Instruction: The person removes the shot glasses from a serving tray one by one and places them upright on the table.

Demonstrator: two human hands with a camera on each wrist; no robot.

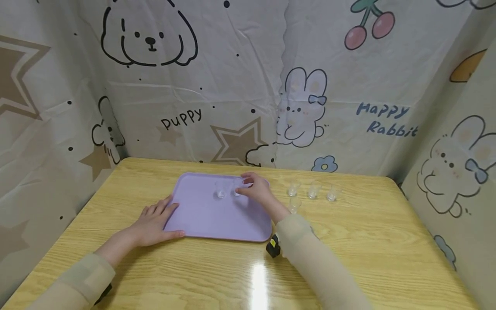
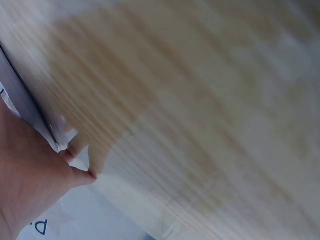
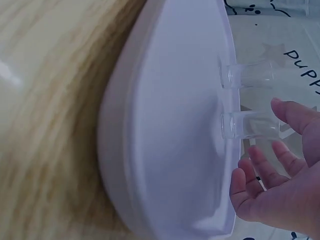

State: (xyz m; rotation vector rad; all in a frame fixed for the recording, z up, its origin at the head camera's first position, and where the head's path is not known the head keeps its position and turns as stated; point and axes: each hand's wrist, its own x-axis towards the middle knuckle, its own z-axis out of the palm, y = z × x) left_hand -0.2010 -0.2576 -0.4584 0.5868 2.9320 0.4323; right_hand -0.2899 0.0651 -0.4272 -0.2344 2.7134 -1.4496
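A lilac tray (image 1: pixel 217 219) lies on the wooden table, and two small clear cups stand on it side by side. The left one (image 1: pixel 220 193) is apart from my hands. Around the right-hand cup (image 3: pixel 250 125) my right hand (image 1: pixel 258 190) is spread, its thumb close by the rim and its other fingers loosely bent, with gaps showing in the right wrist view. My left hand (image 1: pixel 155 224) rests with spread fingers at the tray's left edge, thumb at the near corner. The left wrist view shows only part of this hand (image 2: pixel 35 175) beside the tray's side.
Right of the tray, several more clear cups stand on the table (image 1: pixel 368 241): a back row including one cup (image 1: pixel 313 190), and a nearer cup (image 1: pixel 294 204) close to my right forearm. A printed cloth (image 1: pixel 232 86) hangs behind the table and along both sides.
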